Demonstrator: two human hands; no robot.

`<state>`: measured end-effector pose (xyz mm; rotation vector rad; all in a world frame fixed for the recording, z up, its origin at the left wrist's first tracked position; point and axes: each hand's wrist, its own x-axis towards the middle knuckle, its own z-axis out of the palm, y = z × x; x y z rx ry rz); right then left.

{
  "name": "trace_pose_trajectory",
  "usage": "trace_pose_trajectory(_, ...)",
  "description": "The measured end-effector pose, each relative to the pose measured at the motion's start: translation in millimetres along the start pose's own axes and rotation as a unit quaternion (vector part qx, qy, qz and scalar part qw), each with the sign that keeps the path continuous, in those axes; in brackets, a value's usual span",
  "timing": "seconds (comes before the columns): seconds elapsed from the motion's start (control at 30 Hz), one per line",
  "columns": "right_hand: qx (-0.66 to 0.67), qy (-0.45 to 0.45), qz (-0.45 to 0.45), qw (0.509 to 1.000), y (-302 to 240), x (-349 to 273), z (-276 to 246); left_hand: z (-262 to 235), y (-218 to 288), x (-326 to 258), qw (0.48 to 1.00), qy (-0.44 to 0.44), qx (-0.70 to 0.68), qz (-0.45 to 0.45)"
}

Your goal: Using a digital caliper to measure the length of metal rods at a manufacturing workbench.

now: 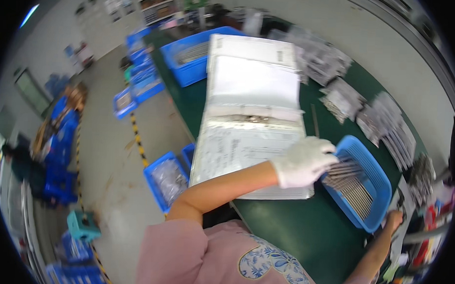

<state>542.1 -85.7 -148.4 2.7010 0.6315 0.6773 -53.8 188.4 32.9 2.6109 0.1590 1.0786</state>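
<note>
My left hand (306, 162), in a white glove, reaches over the near rim of a blue plastic basket (376, 169). Its fingers are bent together at the upper ends of the thin metal rods (357, 196) lying in the basket; blur hides what they pinch. Beneath that forearm lies an open binder (252, 138) with white printed sheets in clear sleeves and a metal clasp across its middle. At the right edge of the table my bare right hand (395, 219) is closed beside a dark object, and what it grips is too small to make out.
The green table (280, 221) also bears a larger blue bin (192, 73) of rods at the back and bagged metal parts (320, 57) along the wall. One thin rod (315, 120) lies beside the binder. Blue crates (158, 182) stand on the floor at left, near a green stool (83, 226).
</note>
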Motion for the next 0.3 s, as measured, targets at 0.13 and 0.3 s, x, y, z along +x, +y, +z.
trace_pose_trajectory(0.13,0.216,-0.116,0.201,0.948,-43,-18,-107,-71,9,-142,0.887,0.28,0.084,-0.359)
trace_pose_trajectory(0.3,0.16,-0.148,0.162,0.962,-68,-5,-146,-87,58,-261,0.623,0.55,-0.048,-0.554)
